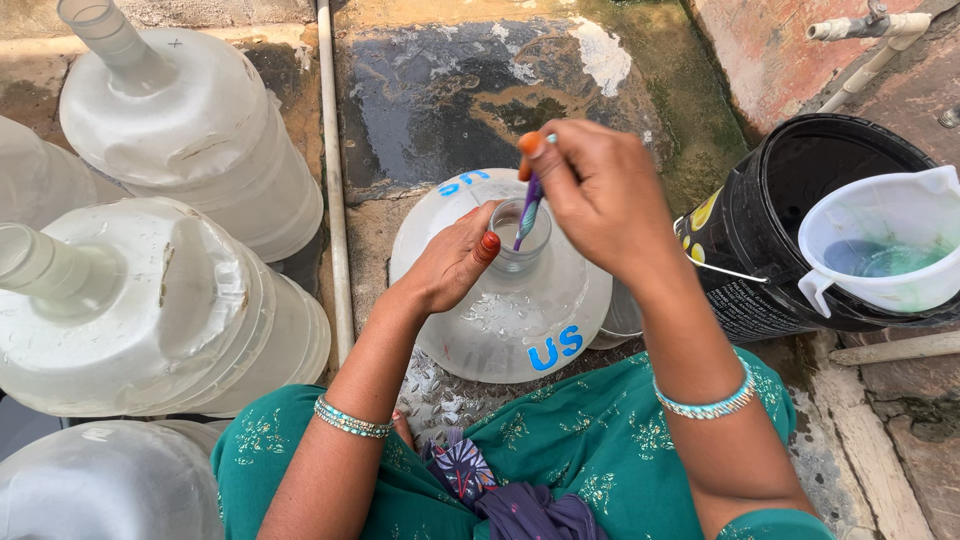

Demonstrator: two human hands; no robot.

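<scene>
Two hands work at one big clear water jug (500,300), which stands upright on the wet ground just in front of your knees. Your left hand (455,262) comes in from 8 o'clock and curls around the jug's neck, thumb and fingers closed on the rim to keep it steady. Your right hand (598,195) comes in from 4 o'clock, fingers pinched shut on the handle of a small brush (528,205), whose lower end dips into the mouth of the jug.

By the look of it, you are scrubbing the inside of the neck. The next move seems to call for short strokes round the rim while your left hand keeps a firm grip, since the jug could rock on the uneven ground.

At 3 o'clock a black bucket (790,200) holds a white pitcher (885,250) with some greenish liquid in it, within reach of your right hand. More jugs (190,130) lie stacked at 9 to 10 o'clock, well apart from your hands.
</scene>
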